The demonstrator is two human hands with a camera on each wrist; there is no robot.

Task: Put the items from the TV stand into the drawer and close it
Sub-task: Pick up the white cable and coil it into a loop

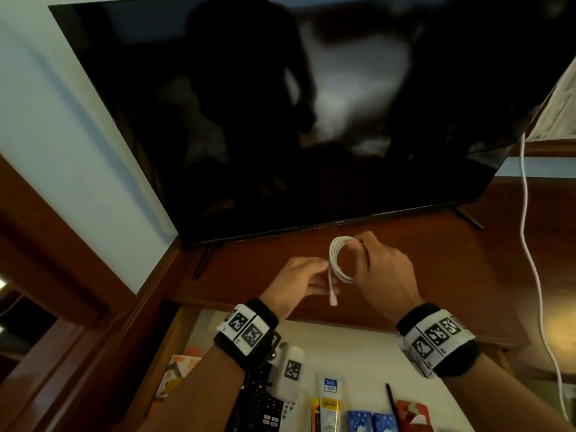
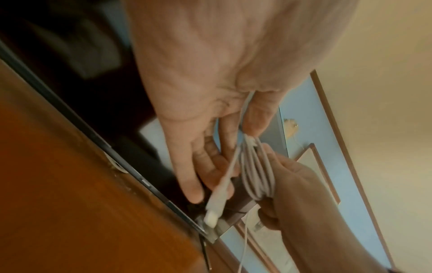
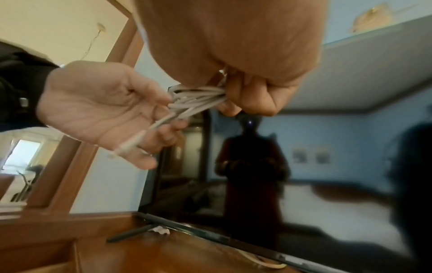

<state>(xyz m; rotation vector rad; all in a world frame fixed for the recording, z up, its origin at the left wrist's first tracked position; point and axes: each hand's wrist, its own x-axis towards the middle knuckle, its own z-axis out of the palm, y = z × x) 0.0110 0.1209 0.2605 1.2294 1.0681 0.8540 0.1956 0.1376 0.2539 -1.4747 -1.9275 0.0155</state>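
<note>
— One white cable (image 1: 340, 260) is in hand now, wound into a coil and held in the air above the TV stand (image 1: 436, 260), just in front of the television (image 1: 280, 120).

— How do the hands hold it?

— The right hand (image 1: 385, 269) has its fingers curled around the loops. The left hand (image 1: 300, 280) pinches the loose end near the coil, other fingers relaxed; the plug (image 1: 333, 299) hangs down.

— Which step is this?

— I think the coiling is almost finished. The drawer (image 1: 358, 347) is open below, with a remote (image 1: 258, 406), a tube (image 1: 330, 397) and small boxes (image 1: 371, 420) inside.

— And next?

— Tuck the end, lower the coil into a free place, then push the drawer shut.
</note>
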